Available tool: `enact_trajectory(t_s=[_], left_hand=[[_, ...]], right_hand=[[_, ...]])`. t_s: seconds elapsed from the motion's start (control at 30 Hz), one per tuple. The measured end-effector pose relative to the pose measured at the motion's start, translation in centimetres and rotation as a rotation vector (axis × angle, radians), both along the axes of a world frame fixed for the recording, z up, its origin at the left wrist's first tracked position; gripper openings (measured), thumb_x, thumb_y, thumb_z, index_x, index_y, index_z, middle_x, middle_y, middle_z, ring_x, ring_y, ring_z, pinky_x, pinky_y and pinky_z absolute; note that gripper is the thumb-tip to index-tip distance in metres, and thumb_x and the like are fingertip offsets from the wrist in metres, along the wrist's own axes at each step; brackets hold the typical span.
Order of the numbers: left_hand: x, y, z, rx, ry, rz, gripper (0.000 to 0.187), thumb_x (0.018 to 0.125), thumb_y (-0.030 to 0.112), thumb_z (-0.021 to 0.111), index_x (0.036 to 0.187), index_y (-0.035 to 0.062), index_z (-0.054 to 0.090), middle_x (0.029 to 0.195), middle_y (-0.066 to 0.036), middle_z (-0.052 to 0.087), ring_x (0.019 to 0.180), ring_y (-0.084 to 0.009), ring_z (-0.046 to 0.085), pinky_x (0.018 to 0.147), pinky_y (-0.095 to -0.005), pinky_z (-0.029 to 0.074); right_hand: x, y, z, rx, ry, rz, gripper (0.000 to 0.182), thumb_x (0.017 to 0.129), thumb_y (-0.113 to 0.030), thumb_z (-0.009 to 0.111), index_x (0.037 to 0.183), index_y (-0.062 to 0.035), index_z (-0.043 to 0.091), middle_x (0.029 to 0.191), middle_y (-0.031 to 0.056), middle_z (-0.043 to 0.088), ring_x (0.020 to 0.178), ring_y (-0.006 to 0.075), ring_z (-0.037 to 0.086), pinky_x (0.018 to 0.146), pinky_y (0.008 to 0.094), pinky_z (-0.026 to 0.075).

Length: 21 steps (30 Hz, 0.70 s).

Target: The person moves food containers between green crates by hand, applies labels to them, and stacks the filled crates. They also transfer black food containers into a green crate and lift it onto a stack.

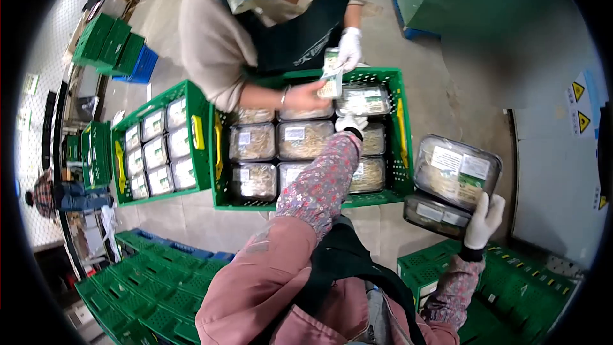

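A green crate (408,179) with yellow handles holds several clear-lidded packs of pale food, such as the pack (254,142) at its left. My left hand (351,124), in a white glove, reaches into the crate at the near edge of a labelled pack (363,99) in the back right; its fingers are partly hidden. To the right of the crate, my gloved right hand (485,222) grips two stacked packs by their right side. The upper pack (456,169) has white and green labels; the lower pack (436,215) shows under it.
Across the crate a co-worker (281,32) holds labels (331,83) over it. Another filled green crate (203,176) stands at the left. Stacked green crates (153,281) are at the lower left, more (523,294) at the lower right. A grey panel (549,179) rises at the right.
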<state>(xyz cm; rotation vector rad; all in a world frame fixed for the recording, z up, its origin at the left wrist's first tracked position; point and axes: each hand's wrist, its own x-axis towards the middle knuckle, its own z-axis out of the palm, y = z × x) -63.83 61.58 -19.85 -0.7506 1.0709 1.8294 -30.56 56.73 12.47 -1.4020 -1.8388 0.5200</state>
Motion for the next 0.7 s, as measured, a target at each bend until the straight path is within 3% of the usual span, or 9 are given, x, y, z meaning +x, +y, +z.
enact_trajectory(t_s=[0.03,0.07,0.13,0.2,0.37,0.47,0.53,0.6,0.7], left_hand=[[1.6,-1.1,2.4,0.076,0.127,0.035,0.037,0.082,0.028,0.058,0.110,0.0059,0.050,0.094,-0.022,0.062,0.081,-0.0396,0.062,0.070,-0.0519,0.052],[2.2,-1.3,-5.0,0.474,0.058,0.145,0.035,0.073,0.039,0.063,0.097,0.0125,0.060,0.080,-0.017,0.064,0.062,-0.0350,0.061,0.066,-0.0482,0.052],[4.2,-6.1,-1.8,0.032,1.197,-0.243,0.031,0.070,0.038,0.068,0.086,0.0113,0.063,0.078,-0.011,0.064,0.056,-0.0297,0.060,0.059,-0.0432,0.051],[6.4,-14.0,12.3,0.297,0.416,-0.292,0.020,0.082,0.020,0.063,0.095,0.0047,0.060,0.078,-0.009,0.064,0.051,-0.0230,0.059,0.049,-0.0327,0.050],[2.5,-31.8,25.6,0.072,0.751,-0.443,0.016,0.084,0.015,0.063,0.088,0.0008,0.055,0.067,0.000,0.054,0.060,-0.0077,0.053,0.053,-0.0226,0.044],[-2.1,-42.0,29.9,-0.506,1.039,-0.490,0.016,0.083,0.011,0.064,0.092,-0.0013,0.059,0.072,-0.002,0.054,0.066,-0.0074,0.051,0.058,-0.0249,0.044],[-5.1,-48.8,26.1,-0.647,1.305,-0.250,0.018,0.082,0.008,0.063,0.097,-0.0010,0.060,0.077,-0.002,0.058,0.067,-0.0070,0.052,0.058,-0.0228,0.044],[-7.9,-53.3,27.4,-0.694,1.137,-0.075,0.021,0.080,0.017,0.066,0.073,0.0016,0.053,0.062,-0.007,0.051,0.058,-0.0136,0.049,0.054,-0.0296,0.042],[-13.6,-57.8,25.6,-0.937,1.270,-0.052,0.024,0.081,0.016,0.065,0.070,0.0027,0.048,0.058,-0.010,0.044,0.051,-0.0164,0.043,0.049,-0.0298,0.039]], right_hand=[[0.1,-0.3,1.0,0.017,-0.037,0.011,0.013,0.089,-0.008,0.055,0.082,-0.0009,0.047,0.073,-0.0002,0.042,0.070,0.0091,0.039,0.064,0.0235,0.037],[0.0,-0.3,1.7,0.048,-0.029,0.064,0.014,0.090,-0.007,0.053,0.080,-0.0015,0.045,0.072,-0.0007,0.039,0.069,0.0086,0.038,0.064,0.0233,0.036],[0.2,-0.6,3.3,0.033,0.021,0.156,0.012,0.091,-0.008,0.052,0.082,-0.0010,0.049,0.074,-0.0002,0.045,0.069,0.0080,0.041,0.064,0.0228,0.037],[-2.4,-0.7,5.8,0.095,-0.012,0.289,0.014,0.092,-0.008,0.050,0.080,-0.0020,0.046,0.075,-0.0006,0.044,0.069,0.0074,0.039,0.065,0.0217,0.036],[-14.6,-2.6,9.5,0.168,0.094,0.739,0.012,0.090,-0.006,0.050,0.080,-0.0011,0.044,0.075,0.0016,0.043,0.069,0.0101,0.040,0.065,0.0233,0.037],[-25.9,-6.0,9.5,0.194,0.117,1.045,0.009,0.085,-0.004,0.057,0.085,0.0012,0.050,0.077,0.0037,0.047,0.073,0.0117,0.047,0.066,0.0255,0.041],[-35.3,-9.5,9.4,0.362,0.143,1.295,0.013,0.083,-0.009,0.063,0.085,0.0004,0.054,0.073,0.0078,0.057,0.065,0.0140,0.056,0.060,0.0291,0.046],[-44.4,-13.5,7.6,0.272,0.256,1.419,0.013,0.083,-0.012,0.064,0.087,-0.0037,0.056,0.066,0.0121,0.058,0.054,0.0207,0.058,0.051,0.0320,0.045],[-57.0,-19.0,4.2,0.470,0.206,1.618,0.017,0.084,-0.025,0.061,0.082,-0.0096,0.056,0.068,0.0131,0.058,0.061,0.0304,0.059,0.052,0.0377,0.046]])
